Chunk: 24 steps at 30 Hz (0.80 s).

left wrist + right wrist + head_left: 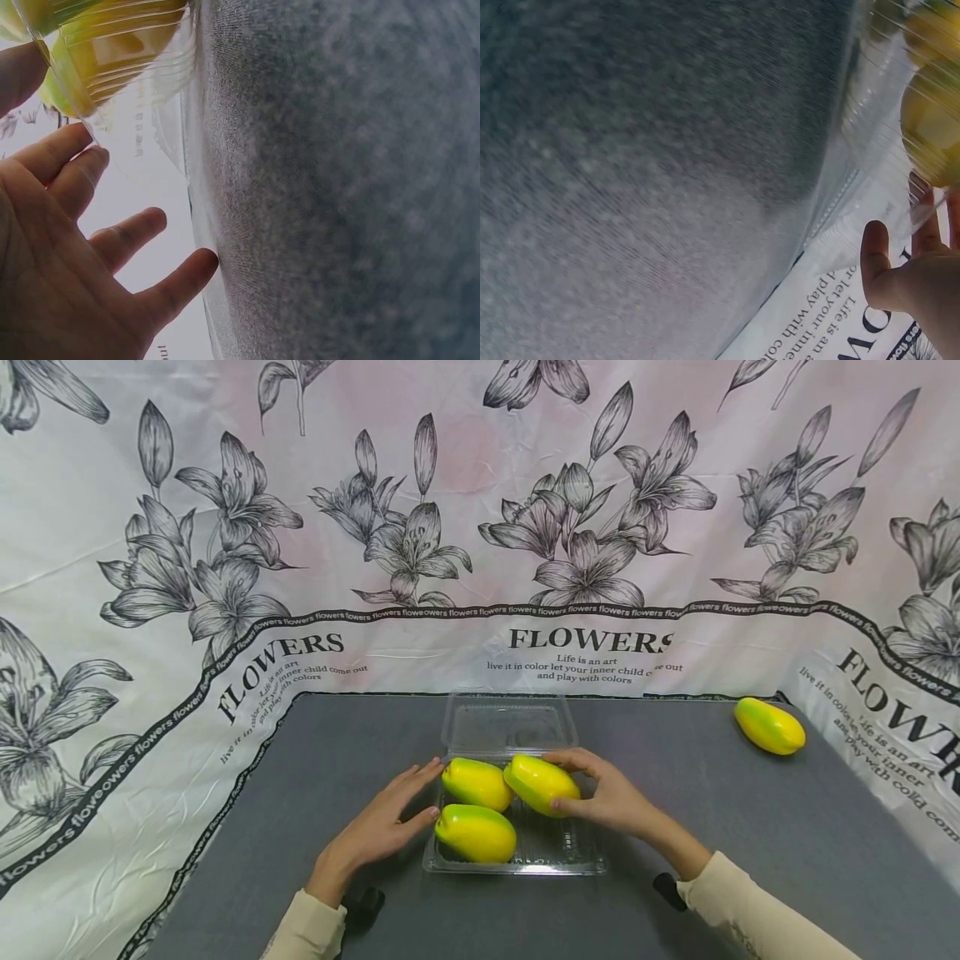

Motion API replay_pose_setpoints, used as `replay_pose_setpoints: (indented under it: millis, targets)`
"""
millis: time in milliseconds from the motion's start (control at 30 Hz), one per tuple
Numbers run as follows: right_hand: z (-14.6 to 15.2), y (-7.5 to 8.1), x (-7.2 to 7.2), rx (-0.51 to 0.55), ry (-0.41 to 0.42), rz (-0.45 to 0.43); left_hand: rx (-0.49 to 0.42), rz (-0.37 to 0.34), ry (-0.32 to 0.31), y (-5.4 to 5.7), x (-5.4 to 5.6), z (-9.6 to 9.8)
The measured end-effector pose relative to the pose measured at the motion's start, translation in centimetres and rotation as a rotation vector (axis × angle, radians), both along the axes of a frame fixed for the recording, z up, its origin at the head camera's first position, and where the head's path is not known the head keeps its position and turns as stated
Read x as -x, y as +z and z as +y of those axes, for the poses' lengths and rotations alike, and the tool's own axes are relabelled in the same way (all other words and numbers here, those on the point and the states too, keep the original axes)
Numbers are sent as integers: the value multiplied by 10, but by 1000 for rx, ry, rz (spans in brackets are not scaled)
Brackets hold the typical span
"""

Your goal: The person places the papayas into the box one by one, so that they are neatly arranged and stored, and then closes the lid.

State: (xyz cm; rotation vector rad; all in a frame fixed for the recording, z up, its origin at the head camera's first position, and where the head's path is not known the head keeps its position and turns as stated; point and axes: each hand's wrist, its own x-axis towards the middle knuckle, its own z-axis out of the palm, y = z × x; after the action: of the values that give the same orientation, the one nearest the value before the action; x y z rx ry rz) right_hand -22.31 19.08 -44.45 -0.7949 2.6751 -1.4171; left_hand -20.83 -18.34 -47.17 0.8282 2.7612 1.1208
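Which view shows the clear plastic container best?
The head view: the clear plastic container and its open lid both show there. Both wrist views catch only part of it, cut off by the frame.

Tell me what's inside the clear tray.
In the tray: two yellow-green fruits at left; the right hand holds a third at back right. What lies beneath them is covered.

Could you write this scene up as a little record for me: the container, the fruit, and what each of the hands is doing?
Container: clear plastic, lid open at the back
Inside, left side: two yellow-green fruits, one behind the other
Right hand: holds a third fruit at the container's back right
Left hand: fingers spread beside the container's left edge
Table: grey; a fourth fruit lies at its far right
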Motion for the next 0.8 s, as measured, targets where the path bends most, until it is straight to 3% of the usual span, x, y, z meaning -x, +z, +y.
replay_pose_setpoints:
  millis: [167,400,800]
  targets:
    - [-2,-4,-1,-25,-11,49,7,-13,3,0,0,1]
    - [-5,-5,0,-53,-24,123,-10,21,-12,-1,0,2]
    - [-7,-7,2,-57,-44,125,-14,4,-16,2,0,1]
